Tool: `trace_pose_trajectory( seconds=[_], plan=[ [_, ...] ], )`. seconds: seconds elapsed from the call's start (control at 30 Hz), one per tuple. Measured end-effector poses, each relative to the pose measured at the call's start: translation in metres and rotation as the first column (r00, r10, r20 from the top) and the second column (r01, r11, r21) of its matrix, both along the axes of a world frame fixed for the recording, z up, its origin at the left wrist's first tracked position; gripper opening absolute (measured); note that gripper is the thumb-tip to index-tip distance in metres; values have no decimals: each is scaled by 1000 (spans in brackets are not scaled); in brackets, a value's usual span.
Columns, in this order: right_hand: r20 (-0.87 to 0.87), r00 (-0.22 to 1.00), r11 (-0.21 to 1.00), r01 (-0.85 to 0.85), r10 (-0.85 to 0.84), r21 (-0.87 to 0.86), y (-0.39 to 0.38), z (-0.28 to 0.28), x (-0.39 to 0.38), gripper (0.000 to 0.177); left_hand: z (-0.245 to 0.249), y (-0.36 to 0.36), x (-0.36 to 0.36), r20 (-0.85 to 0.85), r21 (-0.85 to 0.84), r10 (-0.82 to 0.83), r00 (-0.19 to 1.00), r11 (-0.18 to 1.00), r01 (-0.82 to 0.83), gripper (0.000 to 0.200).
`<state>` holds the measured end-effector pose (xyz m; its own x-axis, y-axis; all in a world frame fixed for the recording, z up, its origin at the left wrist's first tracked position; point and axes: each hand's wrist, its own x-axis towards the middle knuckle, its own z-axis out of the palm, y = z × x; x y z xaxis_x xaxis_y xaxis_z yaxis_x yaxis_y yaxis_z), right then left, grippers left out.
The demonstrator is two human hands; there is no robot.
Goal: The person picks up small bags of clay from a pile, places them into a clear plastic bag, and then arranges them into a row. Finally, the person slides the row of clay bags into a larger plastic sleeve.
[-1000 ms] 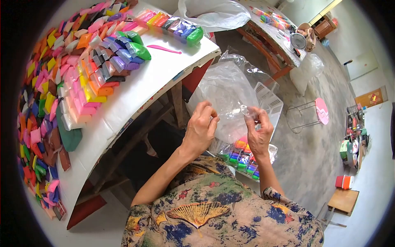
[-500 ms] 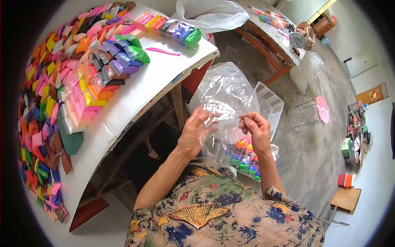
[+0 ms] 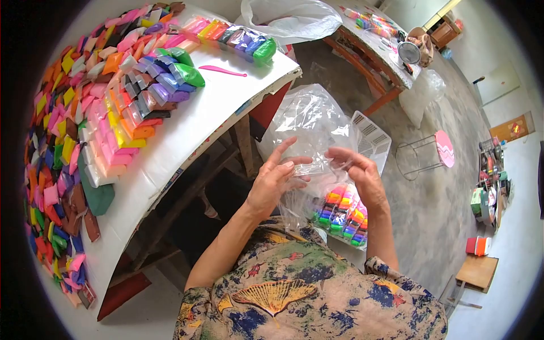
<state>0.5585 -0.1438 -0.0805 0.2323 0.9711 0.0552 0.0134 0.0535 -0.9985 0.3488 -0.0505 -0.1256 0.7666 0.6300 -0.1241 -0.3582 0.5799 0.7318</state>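
My left hand (image 3: 271, 184) is at the near side of a clear plastic bag (image 3: 314, 116), its fingers spread and touching the film. Opposite it, my right hand (image 3: 365, 180) has its fingers bent around a fold of the same thin plastic. The film stretches between both hands, and glare hides where its edge runs. Just below the hands, a clear pack of colourful clay packets (image 3: 341, 214) lies near my lap, with rows of orange, red, purple, blue and green showing.
The white table (image 3: 164, 139) at left bears a big heap of coloured packets (image 3: 62, 147), a filled pack (image 3: 229, 38) and a pink plastic tool (image 3: 222, 71). A white perforated basket (image 3: 371, 136) is behind the bag. A pink-topped stool (image 3: 445, 148) stands right.
My left hand's fingers have spread and risen. My right hand has moved slightly right, its pinch loosening into longer, bent fingers. More of the colourful pack below shows.
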Motion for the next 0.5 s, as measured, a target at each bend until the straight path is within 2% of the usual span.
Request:
trace_pose_trajectory(
  seconds=[0.13,0.23,0.33,0.43,0.5],
  plan=[
    [64,981,982,185,-183,-26,7,-2,6,27,7,-1,0,-58,129,43,997,991,-35,59],
    [61,974,976,215,-217,38,9,-4,16,24,3,4,-6,-129,232,15,991,973,15,59],
    [150,960,969,225,-238,100,8,2,24,22,-2,9,-12,-198,296,-36,979,950,95,60],
    [151,966,969,183,-209,168,5,9,30,18,1,7,-13,-188,365,-62,980,922,128,74],
    [150,975,969,129,-163,211,5,16,28,17,2,9,-16,-32,200,-168,985,965,171,86]
  ],
)
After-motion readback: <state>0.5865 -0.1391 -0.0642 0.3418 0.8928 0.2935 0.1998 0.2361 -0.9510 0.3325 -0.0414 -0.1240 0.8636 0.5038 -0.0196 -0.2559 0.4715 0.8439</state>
